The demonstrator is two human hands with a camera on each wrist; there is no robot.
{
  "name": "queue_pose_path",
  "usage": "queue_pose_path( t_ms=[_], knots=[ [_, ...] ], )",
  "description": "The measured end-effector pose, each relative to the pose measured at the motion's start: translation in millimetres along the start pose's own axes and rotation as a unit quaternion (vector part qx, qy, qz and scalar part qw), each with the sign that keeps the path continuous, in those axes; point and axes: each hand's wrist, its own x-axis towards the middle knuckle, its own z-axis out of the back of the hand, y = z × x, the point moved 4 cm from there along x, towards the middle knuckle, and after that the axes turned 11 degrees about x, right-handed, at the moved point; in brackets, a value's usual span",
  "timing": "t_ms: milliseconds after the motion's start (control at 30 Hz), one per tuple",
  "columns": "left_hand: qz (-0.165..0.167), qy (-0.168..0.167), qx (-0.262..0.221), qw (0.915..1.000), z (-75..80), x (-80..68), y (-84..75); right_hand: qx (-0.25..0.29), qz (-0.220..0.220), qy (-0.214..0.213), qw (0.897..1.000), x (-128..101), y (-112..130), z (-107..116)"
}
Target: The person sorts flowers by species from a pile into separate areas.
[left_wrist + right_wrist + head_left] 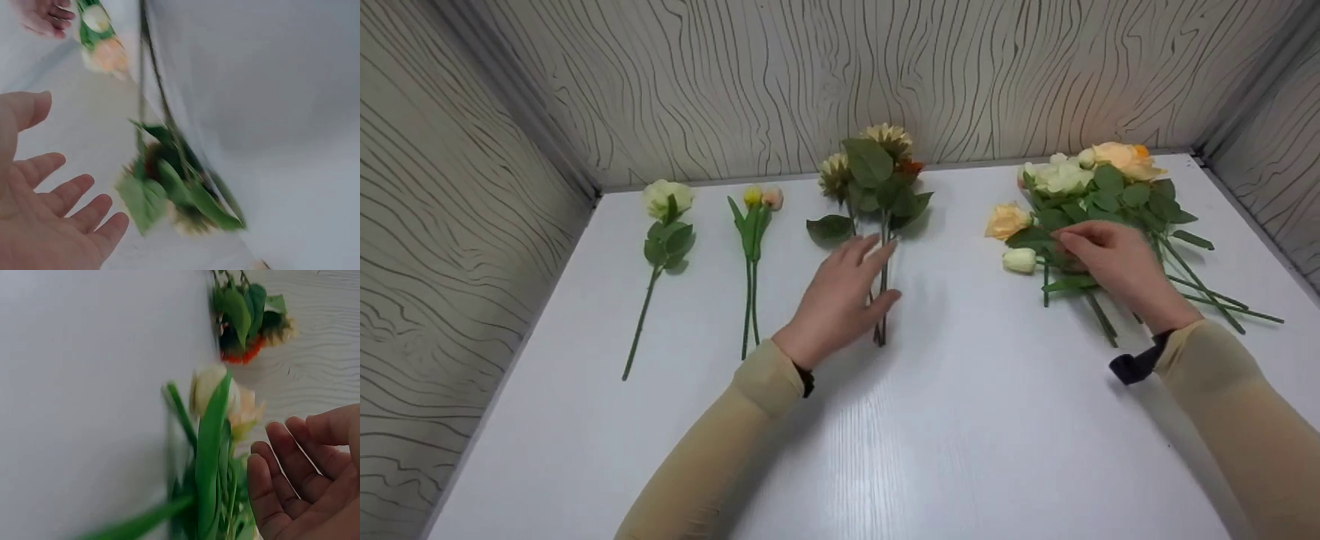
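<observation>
In the head view my left hand [844, 296] is over the stems of a middle bunch of artificial flowers [871, 161], cream and orange-red with broad leaves. The left wrist view shows its fingers spread and nothing in the palm, with the bunch [180, 188] beside it. At the right, my right hand [1117, 262] hovers over a heap of artificial flowers [1061, 178]. Its fingers are loosely bent and hold nothing in the right wrist view. A white tulip [1020, 260] and a peach rose [1007, 220] lie at the heap's left side.
A single cream flower [667, 199] with a leafy stem lies at the left of the white table [960, 435]. Right of it lie a yellow tulip [752, 196] and a pink tulip [772, 198]. Patterned panels [780, 82] border the table's back and sides.
</observation>
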Motion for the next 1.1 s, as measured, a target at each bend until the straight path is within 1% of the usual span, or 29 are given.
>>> queue_pose_path(
  t_ms=[100,200,233,300,367,433,500,567,667,733,933,1033,1100],
  knots=[
    [-0.053,0.012,0.025,0.9982,-5.1,2.8,-30.5,-0.088,0.012,-0.017,0.996,-5.9,-11.0,26.0],
    [-0.102,0.023,0.051,0.9932,-10.7,3.7,-57.7,-0.164,0.027,-0.018,0.986,-13.2,-19.9,44.0],
    [-0.116,0.028,0.059,0.9911,-12.4,3.7,-65.9,-0.179,0.030,-0.014,0.983,-15.6,-22.7,48.3],
    [-0.143,0.034,0.068,0.9868,-16.1,2.8,-80.4,-0.208,0.032,-0.009,0.978,-20.1,-27.5,53.6],
    [-0.166,0.039,0.072,0.9827,-19.5,1.6,-93.0,-0.240,0.047,-0.011,0.970,-24.0,-31.3,56.3],
    [-0.183,0.043,0.069,0.9797,-22.7,0.7,-102.9,-0.264,0.061,-0.013,0.962,-27.7,-34.8,57.2],
    [-0.196,0.040,0.071,0.9772,-24.8,-0.5,-110.5,-0.289,0.082,-0.018,0.954,-31.4,-38.1,57.0],
    [-0.205,0.037,0.070,0.9755,-26.6,-1.8,-115.3,-0.310,0.104,-0.022,0.945,-34.5,-40.9,56.2],
    [-0.212,0.036,0.068,0.9741,-28.8,-4.4,-118.0,-0.334,0.131,-0.028,0.933,-36.4,-43.9,53.8],
    [-0.213,0.041,0.063,0.9742,-30.4,-4.9,-117.9,-0.344,0.142,-0.031,0.928,-35.9,-44.9,52.3],
    [-0.216,0.048,0.056,0.9736,-32.5,-3.2,-115.6,-0.361,0.161,-0.036,0.918,-34.7,-44.5,50.3],
    [-0.218,0.047,0.048,0.9737,-31.1,-2.4,-114.0,-0.358,0.170,-0.035,0.917,-37.6,-40.4,49.7],
    [-0.219,0.038,0.042,0.9741,-28.9,-1.8,-112.8,-0.356,0.179,-0.033,0.917,-40.5,-35.2,48.7]
  ],
)
